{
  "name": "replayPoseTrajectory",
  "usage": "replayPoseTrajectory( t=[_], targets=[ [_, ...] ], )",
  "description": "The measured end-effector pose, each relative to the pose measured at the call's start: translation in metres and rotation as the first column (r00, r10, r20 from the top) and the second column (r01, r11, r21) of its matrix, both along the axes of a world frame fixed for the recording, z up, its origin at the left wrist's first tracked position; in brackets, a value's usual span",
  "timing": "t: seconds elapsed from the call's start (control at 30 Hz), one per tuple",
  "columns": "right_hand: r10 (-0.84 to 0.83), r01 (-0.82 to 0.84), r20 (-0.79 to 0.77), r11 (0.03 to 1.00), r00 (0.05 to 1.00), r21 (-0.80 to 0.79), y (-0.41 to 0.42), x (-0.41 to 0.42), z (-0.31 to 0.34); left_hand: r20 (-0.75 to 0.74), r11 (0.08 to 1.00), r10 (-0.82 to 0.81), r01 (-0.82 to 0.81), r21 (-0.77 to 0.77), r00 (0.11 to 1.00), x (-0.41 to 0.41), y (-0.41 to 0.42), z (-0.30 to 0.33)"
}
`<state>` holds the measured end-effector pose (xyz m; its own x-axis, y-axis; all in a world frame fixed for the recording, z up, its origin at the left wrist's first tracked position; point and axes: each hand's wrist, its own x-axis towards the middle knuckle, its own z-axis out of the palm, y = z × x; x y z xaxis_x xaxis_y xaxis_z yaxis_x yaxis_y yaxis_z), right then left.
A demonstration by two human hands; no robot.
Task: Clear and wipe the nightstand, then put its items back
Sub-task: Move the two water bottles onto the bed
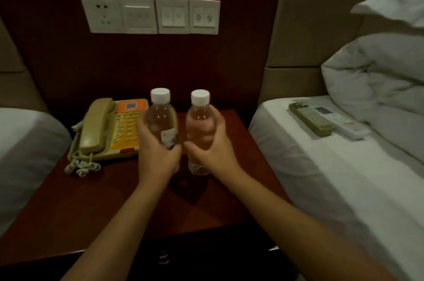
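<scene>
Nightstand [75,207]: dark wood top, between two white beds.
Left hand [158,154]: fingers wrapped around left water bottle [161,118], upright, white cap.
Right hand [212,145]: fingers wrapped around right water bottle [200,118], upright, just beside the other.
Bottle bases: at or just above tabletop, contact unclear.
Telephone [110,129]: on nightstand, left of bottles.
Remotes: beige remote control [311,118] and white remote control [341,122] on right bed [321,177].

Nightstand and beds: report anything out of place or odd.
Two remotes lie on the right bed, not the nightstand. The phone sits there. Each hand, left hand and right hand, holds a capped bottle, upright. Nothing spilled.
</scene>
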<state>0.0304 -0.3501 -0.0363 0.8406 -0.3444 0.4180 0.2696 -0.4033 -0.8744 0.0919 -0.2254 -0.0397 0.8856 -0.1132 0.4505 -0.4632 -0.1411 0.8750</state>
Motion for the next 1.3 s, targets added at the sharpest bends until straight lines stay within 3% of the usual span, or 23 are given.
replayPoseTrajectory(
  t=[0.07, 0.23, 0.43, 0.53, 0.7, 0.9, 1.07, 1.17, 1.3],
  targets=[
    [0.022, -0.022, -0.046, 1.000, 0.999, 0.004, -0.002, -0.001, -0.009, -0.036, 0.999, 0.004, -0.002, 0.052, 0.999, -0.002, -0.001, -0.014],
    [-0.068, 0.070, -0.044, 0.997, 0.997, 0.036, -0.016, -0.013, -0.010, 0.030, 0.995, 0.008, -0.011, 0.097, 1.000, -0.016, -0.018, -0.012],
    [-0.303, 0.303, 0.007, 0.952, 0.953, -0.049, -0.092, -0.066, 0.031, 0.067, 0.972, -0.233, 0.231, 0.030, 0.970, -0.062, -0.083, 0.020],
    [-0.526, 0.531, 0.076, 0.835, 0.847, -0.145, -0.142, -0.103, 0.060, 0.081, 0.931, -0.365, 0.365, 0.019, 0.928, -0.090, -0.126, 0.027],
    [-0.803, 0.802, 0.016, 0.597, 0.596, 0.028, -0.209, -0.160, 0.060, 0.093, 0.831, -0.554, 0.556, 0.003, 0.827, -0.141, -0.181, 0.030],
    [-0.867, 0.866, -0.124, 0.449, 0.482, 0.221, -0.246, -0.188, 0.039, 0.093, 0.799, -0.601, 0.599, 0.052, 0.793, -0.169, -0.212, 0.024],
    [-0.897, 0.892, -0.102, 0.406, 0.431, 0.199, -0.257, -0.196, 0.050, 0.001, 0.782, -0.621, 0.620, 0.056, 0.783, -0.171, -0.229, 0.016],
    [-0.922, 0.923, -0.092, 0.363, 0.375, 0.127, -0.263, -0.197, 0.054, 0.001, 0.779, -0.624, 0.623, 0.069, 0.781, -0.171, -0.238, 0.014],
    [-0.922, 0.924, -0.131, 0.341, 0.365, 0.175, -0.269, -0.202, 0.045, 0.025, 0.771, -0.637, 0.635, 0.043, 0.771, -0.170, -0.258, 0.018]
  ],
)
